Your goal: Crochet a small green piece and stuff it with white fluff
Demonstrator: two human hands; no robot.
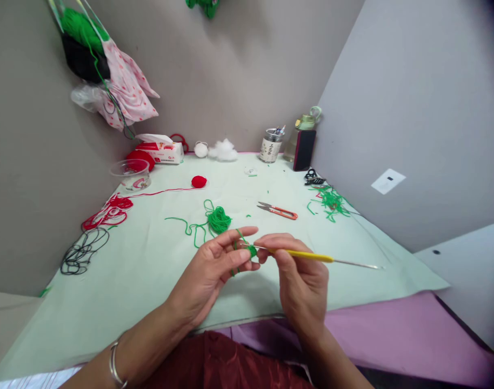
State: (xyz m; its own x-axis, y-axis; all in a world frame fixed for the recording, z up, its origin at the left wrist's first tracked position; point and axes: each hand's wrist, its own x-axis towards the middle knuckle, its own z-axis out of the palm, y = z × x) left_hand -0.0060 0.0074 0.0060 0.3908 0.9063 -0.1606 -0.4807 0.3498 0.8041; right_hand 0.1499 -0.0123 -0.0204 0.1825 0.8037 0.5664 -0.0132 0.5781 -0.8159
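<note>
My left hand [214,267] pinches a small green crochet piece [252,251] between thumb and fingers, with green yarn passing over the raised index finger and around the lower fingers. In my right hand [301,275] is a crochet hook [312,255] with a yellow handle, gripped by thumb and fingers. The hook's left tip touches the green piece, while its other metal end points right. Just beyond my left hand lies a loose ball of green yarn [219,220], its strands trailing left. Orange-handled thread snips [277,210] rest on the table behind my right hand.
On the table [158,302], red yarn [109,212], black yarn [85,251] and a clear bowl [130,175] are at left. A red ball [199,182], tissue box [161,151], white stuffing [223,151], pen tin [271,146] and phone [304,151] stand farther back. Green scraps [334,202] lie right.
</note>
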